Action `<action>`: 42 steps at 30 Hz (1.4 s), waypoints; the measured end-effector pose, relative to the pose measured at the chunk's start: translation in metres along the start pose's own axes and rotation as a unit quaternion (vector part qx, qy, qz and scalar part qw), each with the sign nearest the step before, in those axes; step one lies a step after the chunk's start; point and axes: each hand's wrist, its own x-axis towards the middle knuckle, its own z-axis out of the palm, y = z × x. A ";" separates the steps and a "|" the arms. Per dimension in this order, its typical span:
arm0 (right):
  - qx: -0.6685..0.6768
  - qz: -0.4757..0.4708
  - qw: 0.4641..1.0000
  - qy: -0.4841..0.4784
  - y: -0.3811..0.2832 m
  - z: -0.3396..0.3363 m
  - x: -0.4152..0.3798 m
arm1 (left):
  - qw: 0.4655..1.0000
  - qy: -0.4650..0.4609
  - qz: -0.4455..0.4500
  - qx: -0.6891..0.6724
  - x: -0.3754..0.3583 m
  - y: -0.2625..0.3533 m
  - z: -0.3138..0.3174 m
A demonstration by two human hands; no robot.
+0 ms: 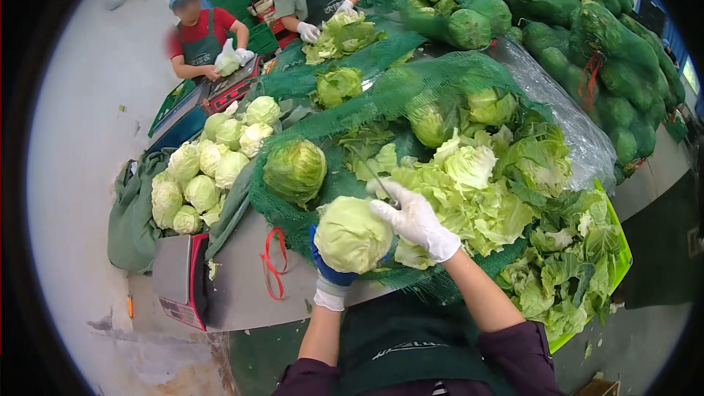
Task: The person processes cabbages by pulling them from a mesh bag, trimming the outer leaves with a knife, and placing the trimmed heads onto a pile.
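Note:
A trimmed pale-green cabbage rests in my left hand, which wears a blue glove with a white cuff and grips it from below and the left. My right hand, white-gloved, is at the cabbage's right side, closed on a knife whose thin blade points up and left; its handle is mostly hidden by the fingers. Just behind sits an untrimmed cabbage on green mesh netting. Loose outer leaves are heaped to the right of my hands.
Trimmed cabbages are piled at left beside a red-sided scale. A red ribbon lies near the table edge. At right stands a lime-green crate of leaves; filled mesh sacks are stacked behind. Two people work across the table.

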 end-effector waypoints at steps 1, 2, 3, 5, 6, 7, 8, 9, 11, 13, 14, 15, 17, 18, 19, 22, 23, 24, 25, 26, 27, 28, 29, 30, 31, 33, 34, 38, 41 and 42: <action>0.039 0.027 0.999 -0.002 0.004 -0.001 -0.002 | 0.999 -0.023 0.000 -0.022 -0.002 0.003 0.005; 0.077 0.053 0.996 -0.005 0.007 -0.003 -0.004 | 0.999 -0.023 0.001 -0.025 -0.007 0.005 0.011; 0.075 0.051 0.996 -0.005 0.000 -0.007 -0.007 | 0.997 -0.059 0.044 0.037 -0.011 0.010 0.017; 0.215 0.157 0.962 0.059 -0.014 -0.014 -0.016 | 0.992 -0.060 0.093 0.052 -0.020 0.021 0.032; 0.215 0.156 0.962 0.060 -0.011 -0.019 -0.020 | 0.992 -0.060 0.094 0.052 -0.014 0.042 0.037; 0.283 0.151 0.944 0.077 -0.005 -0.026 -0.027 | 0.978 -0.099 -0.073 -0.168 -0.003 0.068 0.038; 0.349 0.145 0.921 0.094 -0.001 -0.033 -0.034 | 0.887 -0.131 -0.235 -0.376 0.003 0.082 0.040; 0.280 0.180 0.936 0.115 -0.004 -0.036 -0.040 | 0.959 -0.200 -0.093 -0.178 0.005 0.073 0.035; 0.263 0.135 0.951 0.094 -0.022 -0.029 -0.053 | 0.990 -0.130 0.037 -0.050 0.019 0.087 0.030; 0.279 0.059 0.953 0.099 -0.021 -0.020 -0.061 | 0.958 -0.063 0.205 0.190 0.027 0.079 0.023; 0.278 0.060 0.953 0.104 -0.020 -0.026 -0.063 | 0.958 -0.066 0.208 0.187 0.027 0.070 0.023; 0.293 0.096 0.945 0.113 -0.027 -0.036 -0.061 | 0.993 -0.058 0.073 -0.073 0.036 0.077 0.022; 0.281 0.144 0.941 0.119 -0.035 -0.052 -0.055 | 0.719 -0.034 -0.166 -0.675 0.053 0.117 0.013; 0.283 0.141 0.941 0.122 -0.035 -0.051 -0.055 | 0.720 -0.039 -0.165 -0.673 0.055 0.113 0.015; 0.254 0.161 0.947 0.115 -0.034 -0.050 -0.054 | 0.786 -0.087 -0.146 -0.595 0.052 0.102 0.019; 0.191 0.193 0.959 0.082 -0.015 -0.054 -0.051 | 0.812 -0.150 -0.190 -0.531 0.048 0.056 0.037; 0.181 0.182 0.962 0.097 -0.007 -0.051 -0.056 | 0.769 -0.128 -0.259 -0.570 0.043 0.057 0.044; 0.170 0.170 0.964 0.111 0.002 -0.048 -0.061 | 0.720 -0.104 -0.325 -0.604 0.041 0.057 0.050; 0.072 0.140 0.980 0.118 0.013 -0.042 -0.065 | 0.688 -0.094 -0.356 -0.625 0.042 0.045 0.061; 0.069 0.142 0.981 0.117 0.022 -0.039 -0.070 | 0.686 -0.093 -0.356 -0.628 0.036 0.034 0.066; -0.059 0.107 0.986 0.114 0.030 -0.036 -0.074 | 0.730 -0.080 -0.321 -0.598 0.034 0.038 0.066; -0.186 0.069 0.974 0.110 0.035 -0.035 -0.075 | 0.772 -0.068 -0.282 -0.566 0.037 0.048 0.065; -0.204 0.066 0.970 0.113 0.039 -0.030 -0.075 | 0.771 -0.067 -0.284 -0.566 0.038 0.059 0.062; -0.204 0.068 0.970 0.109 0.042 -0.029 -0.078 | 0.822 -0.075 -0.299 -0.478 0.041 0.083 0.057; -0.215 0.095 0.967 0.098 0.045 -0.029 -0.078 | 0.866 -0.083 -0.307 -0.385 0.046 0.095 0.056; -0.209 0.157 0.963 0.062 0.048 -0.035 -0.075 | 0.918 -0.094 -0.210 -0.322 0.042 0.078 0.068; -0.208 0.160 0.963 0.064 0.052 -0.035 -0.075 | 0.955 -0.102 -0.110 -0.255 0.040 0.072 0.074; -0.213 0.140 0.964 0.081 0.065 -0.033 -0.077 | 0.905 -0.114 -0.229 -0.340 0.049 0.084 0.072; -0.259 0.126 0.951 0.115 0.060 -0.029 -0.067 | 0.920 -0.097 -0.209 -0.317 0.044 0.066 0.082; -0.287 0.122 0.940 0.135 0.056 -0.028 -0.064 | 0.935 -0.087 -0.178 -0.295 0.045 0.066 0.084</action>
